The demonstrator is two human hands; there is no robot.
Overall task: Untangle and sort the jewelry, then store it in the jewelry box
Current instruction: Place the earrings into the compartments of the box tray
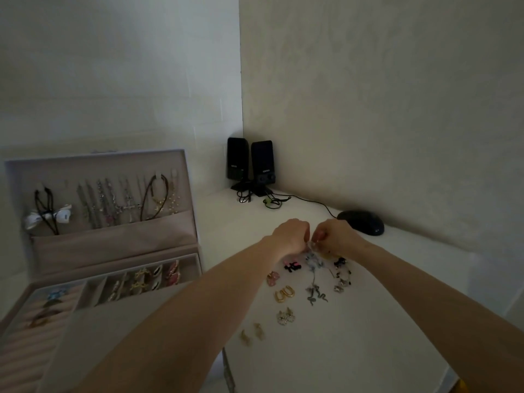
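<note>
Two black speakers (249, 163) stand in the corner of the white table (354, 321), a black mouse (361, 222) near them.

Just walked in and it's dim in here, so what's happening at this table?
A person is working with both hands: the left hand and right hand pinch a small piece of jewelry between them, too small to identify, just above a loose cluster of earrings on the white table. Nearer the person lie gold hoops and snake-shaped earrings. The jewelry box stands open on the left, necklaces hanging in its lid.
</note>
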